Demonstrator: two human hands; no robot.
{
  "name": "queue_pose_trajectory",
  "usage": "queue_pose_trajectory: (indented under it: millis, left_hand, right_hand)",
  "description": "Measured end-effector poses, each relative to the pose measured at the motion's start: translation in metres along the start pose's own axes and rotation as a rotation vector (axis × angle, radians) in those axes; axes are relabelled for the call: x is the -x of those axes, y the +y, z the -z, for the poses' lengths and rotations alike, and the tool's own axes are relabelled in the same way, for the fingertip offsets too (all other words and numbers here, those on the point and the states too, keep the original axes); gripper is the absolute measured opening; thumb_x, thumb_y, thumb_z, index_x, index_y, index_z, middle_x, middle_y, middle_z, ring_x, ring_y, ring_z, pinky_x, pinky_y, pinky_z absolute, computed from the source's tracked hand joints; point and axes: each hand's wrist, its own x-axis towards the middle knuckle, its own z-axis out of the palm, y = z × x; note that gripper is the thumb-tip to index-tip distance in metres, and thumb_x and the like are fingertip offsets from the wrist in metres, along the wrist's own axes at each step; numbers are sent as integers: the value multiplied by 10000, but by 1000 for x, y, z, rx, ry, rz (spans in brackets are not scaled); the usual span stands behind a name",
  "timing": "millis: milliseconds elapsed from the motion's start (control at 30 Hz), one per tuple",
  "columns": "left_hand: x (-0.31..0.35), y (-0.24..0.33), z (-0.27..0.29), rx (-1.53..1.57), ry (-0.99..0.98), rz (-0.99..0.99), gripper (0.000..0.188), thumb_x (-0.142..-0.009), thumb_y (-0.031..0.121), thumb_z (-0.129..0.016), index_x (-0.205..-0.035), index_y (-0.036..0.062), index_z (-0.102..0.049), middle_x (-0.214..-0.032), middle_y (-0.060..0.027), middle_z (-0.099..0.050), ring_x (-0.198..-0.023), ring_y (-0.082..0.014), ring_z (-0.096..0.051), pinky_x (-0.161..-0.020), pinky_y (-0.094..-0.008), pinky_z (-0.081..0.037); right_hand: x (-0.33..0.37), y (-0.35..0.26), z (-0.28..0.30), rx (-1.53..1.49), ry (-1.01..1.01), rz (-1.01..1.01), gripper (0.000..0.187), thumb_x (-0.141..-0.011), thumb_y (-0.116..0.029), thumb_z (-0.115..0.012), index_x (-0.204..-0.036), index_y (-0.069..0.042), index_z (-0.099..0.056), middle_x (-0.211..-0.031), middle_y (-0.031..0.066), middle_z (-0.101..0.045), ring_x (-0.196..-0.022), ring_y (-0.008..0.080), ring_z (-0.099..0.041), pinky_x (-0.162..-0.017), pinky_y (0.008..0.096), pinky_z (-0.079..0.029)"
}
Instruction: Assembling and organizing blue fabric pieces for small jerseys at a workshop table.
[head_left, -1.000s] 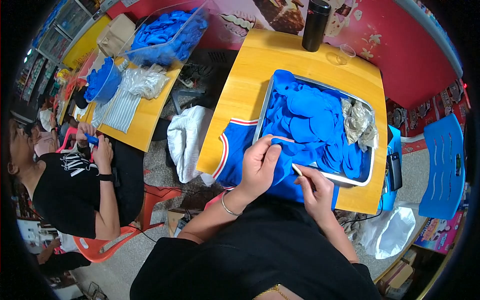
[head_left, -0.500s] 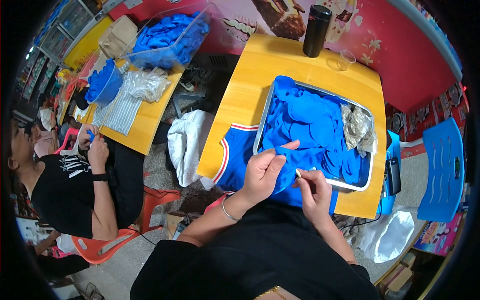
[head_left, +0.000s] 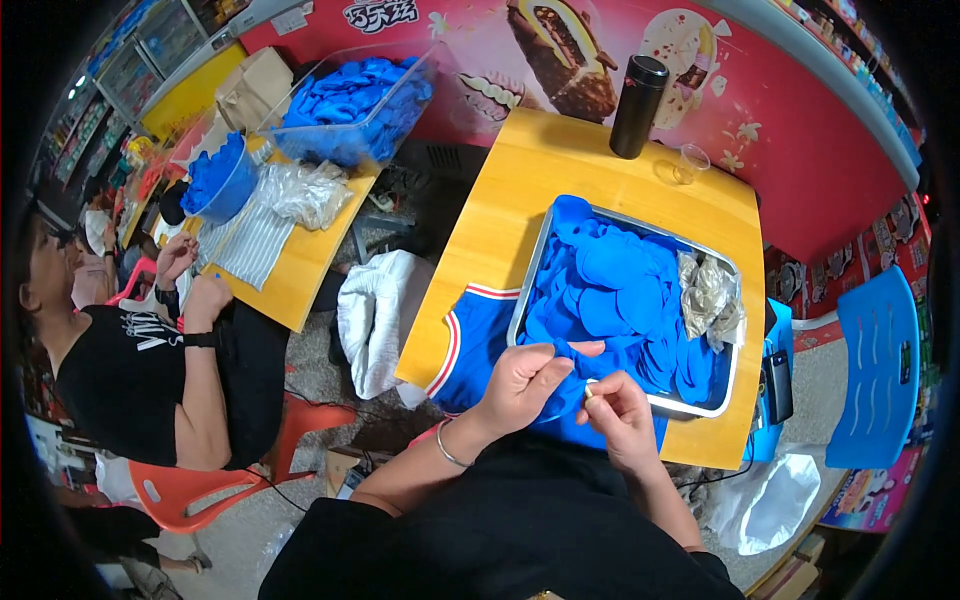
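Note:
My left hand [head_left: 520, 390] is closed on a soft blue fabric piece [head_left: 568, 396] at the near edge of the tray, its thumb pressing on the cloth. My right hand [head_left: 622, 420] pinches a small pale object [head_left: 589, 388] against that piece; its exact kind is too small to make out. Just beyond both hands, a metal tray [head_left: 690, 406] holds a heap of flat, rounded blue pieces [head_left: 615, 275]. Crumpled clear plastic bags [head_left: 708, 300] lie at the tray's right end. Blue cloth with red and white trim [head_left: 480, 340] is spread under the tray's left side.
A black flask [head_left: 640, 108] and a clear cup [head_left: 690, 163] stand at the far end of the yellow table [head_left: 480, 215]. On the left, a co-worker [head_left: 140, 385] sits by a table with a blue basin [head_left: 228, 190] and a clear bin [head_left: 355, 130]. A blue chair [head_left: 872, 370] stands right.
The view has tilted, so the table sits lower in it. My hands stay together at the blue piece, the right fingers slightly shifted. The co-worker's hands have moved apart.

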Motion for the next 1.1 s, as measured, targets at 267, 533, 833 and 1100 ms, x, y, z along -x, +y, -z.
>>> queue_pose_trajectory:
  millis: [267, 533, 833, 1100]
  left_hand:
    - [-9, 11, 2, -115, 5, 2, 321, -866, 73, -558, -592, -25, -422, -1079, -203, -621, -450, -64, -362, -414, -224, -308]
    - [-16, 22, 5, -177, 94, -122, 301, -931, 186, -474, -1104, -28, -594, -730, -64, -467, -615, -111, -386, -550, -240, -321]
    - [-13, 21, 6, -185, -4, -60, 283, -928, 151, -467, -1085, -30, -617, -644, -26, -444, -575, -82, -382, -525, -229, -309]
    - [-20, 2, 10, -105, 84, 19, 318, -960, 194, -393, -1007, -39, -605, -851, -66, -601, -698, -86, -493, -679, -206, -387]
  right_hand:
    - [-10, 18, 0, 367, 263, 400, 114, -807, 52, -611, -914, 24, -582, -845, 117, -645, -742, 118, -618, -650, 219, -481]
    - [-15, 19, 3, 438, 285, 481, 132, -781, 72, -627, -890, 4, -597, -809, 92, -636, -653, 84, -566, -571, 193, -432]
    - [-10, 10, 6, 524, 234, 457, 125, -796, 66, -598, -905, 7, -580, -801, 74, -609, -638, 74, -521, -553, 196, -401]
    - [-13, 2, 7, 497, 151, 307, 123, -856, -23, -565, -960, 43, -568, -790, 110, -635, -674, 108, -592, -612, 227, -450]
